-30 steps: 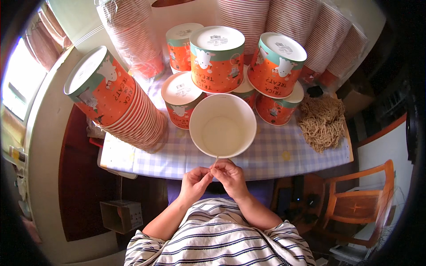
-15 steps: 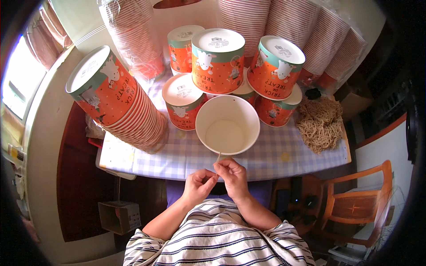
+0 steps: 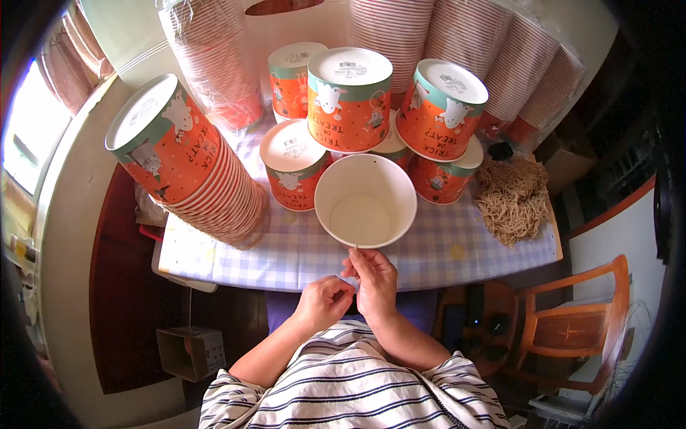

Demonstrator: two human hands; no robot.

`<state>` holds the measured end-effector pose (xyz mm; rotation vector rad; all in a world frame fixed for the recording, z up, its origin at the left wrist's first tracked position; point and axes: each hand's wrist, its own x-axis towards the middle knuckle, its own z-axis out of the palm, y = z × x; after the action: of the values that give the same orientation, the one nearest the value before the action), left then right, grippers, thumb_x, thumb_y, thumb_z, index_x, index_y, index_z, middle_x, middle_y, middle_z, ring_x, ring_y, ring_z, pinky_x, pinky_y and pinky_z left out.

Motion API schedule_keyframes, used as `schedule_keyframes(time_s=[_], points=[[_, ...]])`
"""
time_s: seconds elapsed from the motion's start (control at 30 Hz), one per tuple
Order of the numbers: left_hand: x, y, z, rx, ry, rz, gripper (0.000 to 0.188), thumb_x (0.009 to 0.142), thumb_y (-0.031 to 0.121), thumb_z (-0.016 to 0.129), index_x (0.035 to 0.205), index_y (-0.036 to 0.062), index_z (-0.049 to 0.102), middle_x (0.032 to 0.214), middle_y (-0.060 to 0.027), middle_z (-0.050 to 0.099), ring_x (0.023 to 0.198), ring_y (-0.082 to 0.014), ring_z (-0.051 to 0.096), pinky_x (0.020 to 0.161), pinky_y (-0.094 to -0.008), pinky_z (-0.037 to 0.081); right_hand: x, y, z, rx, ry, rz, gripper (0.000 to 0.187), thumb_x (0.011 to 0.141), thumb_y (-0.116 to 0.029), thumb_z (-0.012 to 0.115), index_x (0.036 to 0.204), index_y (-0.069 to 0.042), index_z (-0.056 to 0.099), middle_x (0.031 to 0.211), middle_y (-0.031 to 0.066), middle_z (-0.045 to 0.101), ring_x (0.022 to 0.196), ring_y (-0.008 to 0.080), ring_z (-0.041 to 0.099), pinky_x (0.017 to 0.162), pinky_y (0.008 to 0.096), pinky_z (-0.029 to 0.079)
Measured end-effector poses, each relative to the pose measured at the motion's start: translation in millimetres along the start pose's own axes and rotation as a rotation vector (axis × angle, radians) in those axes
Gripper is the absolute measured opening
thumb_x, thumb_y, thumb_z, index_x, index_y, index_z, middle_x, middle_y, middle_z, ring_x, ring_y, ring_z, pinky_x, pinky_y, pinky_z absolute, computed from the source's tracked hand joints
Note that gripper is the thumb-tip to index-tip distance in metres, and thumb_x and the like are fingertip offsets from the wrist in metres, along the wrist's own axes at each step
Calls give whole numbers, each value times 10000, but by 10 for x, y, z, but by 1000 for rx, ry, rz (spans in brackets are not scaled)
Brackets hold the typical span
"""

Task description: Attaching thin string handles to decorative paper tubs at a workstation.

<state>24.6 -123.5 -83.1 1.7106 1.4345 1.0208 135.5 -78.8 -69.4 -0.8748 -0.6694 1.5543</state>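
Observation:
A paper bucket [image 3: 361, 207], white inside, stands mouth up at the middle of the table's near side. Against its near rim, my right hand [image 3: 375, 286] pinches a short piece of thin pale cord [image 3: 356, 249] whose tip shows at the rim. My left hand [image 3: 325, 302] is closed just left of it, fingers curled; what it grips is hidden. Behind the bucket, orange and green printed buckets sit upside down, among them a front upper one [image 3: 349, 107], a right upper one [image 3: 443, 114] and a left lower one [image 3: 291, 171].
A tall leaning stack of nested buckets [image 3: 193, 171] rises at the left. A tangled heap of beige cords [image 3: 513, 204] lies at the right table edge. Bagged bucket stacks [image 3: 393, 43] line the back. The checked tablecloth [image 3: 243, 268] covers the table; a wooden chair [image 3: 572, 329] stands right.
My right hand has turned slightly and its fingers have shifted up at the near rim. My left hand has curled in tighter beside it. The bucket stays in place.

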Motion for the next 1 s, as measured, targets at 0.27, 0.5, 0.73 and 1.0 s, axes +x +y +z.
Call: schedule_keyframes(time_s=[0.27, 0.5, 0.73, 1.0], points=[[27, 62, -78, 6, -30, -11, 58, 729, 77, 626, 758, 27, 626, 704, -134, 598, 646, -321, 598, 581, -382, 483, -29, 27, 86, 46, 56, 59, 158, 862, -187, 662, 830, -43, 606, 700, 36, 617, 525, 51, 495, 498, 182, 386], [66, 100, -141, 43, -49, 46, 72, 707, 53, 640, 760, 11, 616, 701, -134, 600, 645, -314, 597, 584, -371, 484, 3, 96, 25, 103, 50, 60, 139, 861, -167, 662, 867, -38, 612, 667, 1, 565, 514, 31, 420, 477, 177, 341], [276, 308, -538, 499, 265, 286, 248, 640, 182, 735, 852, 110, 629, 883, -45, 589, 848, -257, 545, 766, -382, 379, 6, 107, -85, 147, -45, 63, 155, 891, -154, 617, 986, -31, 617, 737, 18, 576, 552, 52, 439, 509, 202, 361], [760, 650, -606, 613, 67, 629, 383, 642, 115, 701, 1010, 71, 604, 950, -81, 617, 951, -259, 577, 848, -404, 426, -8, 256, -206, 61, -72, 83, 128, 916, -176, 578, 942, -53, 604, 728, -11, 546, 535, 26, 395, 468, 177, 300]])
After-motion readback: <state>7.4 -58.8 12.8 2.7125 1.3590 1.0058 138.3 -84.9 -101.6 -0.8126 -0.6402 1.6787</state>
